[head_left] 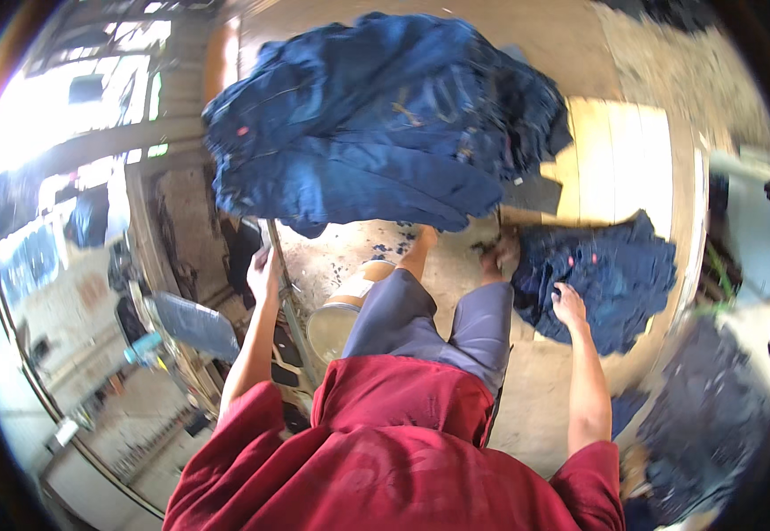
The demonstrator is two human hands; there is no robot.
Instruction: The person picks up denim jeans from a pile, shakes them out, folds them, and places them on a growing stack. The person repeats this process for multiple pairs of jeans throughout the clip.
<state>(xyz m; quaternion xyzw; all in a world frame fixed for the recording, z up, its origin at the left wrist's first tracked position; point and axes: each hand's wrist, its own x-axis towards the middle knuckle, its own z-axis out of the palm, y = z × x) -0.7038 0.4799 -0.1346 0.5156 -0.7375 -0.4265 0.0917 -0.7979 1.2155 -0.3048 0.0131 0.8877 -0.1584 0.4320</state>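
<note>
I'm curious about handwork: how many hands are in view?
2: left hand, lower in view than the large blue cloth pile; right hand, on the smaller blue cloth pile.

Taking the person's knees as the clock's centre, the large denim heap (358,124) blocks 12 o'clock. Bare pale boards (624,155) leave a passage at 2, above the smaller denim pile (611,274) filling 3. Floor (531,389) lies open around 5. At 9, a round drum (332,332) obstructs low movement; at 10, scrap-speckled ground offers room.
</note>
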